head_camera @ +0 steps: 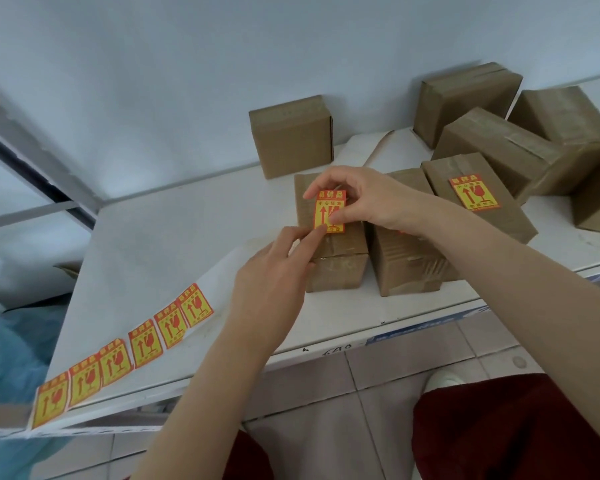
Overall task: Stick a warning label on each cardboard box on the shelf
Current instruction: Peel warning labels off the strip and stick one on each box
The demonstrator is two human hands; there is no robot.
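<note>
A red and yellow warning label (326, 211) lies on top of a small cardboard box (336, 268) near the front of the white shelf (160, 244). My right hand (364, 199) pinches the label's upper edge with curled fingers and thumb. My left hand (278, 268) presses the label's lower left corner with its index fingertip. A strip of several more labels (125, 355) runs along the shelf's front left. Just right, a second box (406, 261) sits partly under my right wrist. A third box (482, 199) carries a label (475, 192).
Several unlabelled cardboard boxes stand behind: one upright (291, 136) by the wall, others piled at the right (499, 147). The shelf's front edge (326, 348) runs above a tiled floor. Blue fabric (11, 341) lies at the lower left.
</note>
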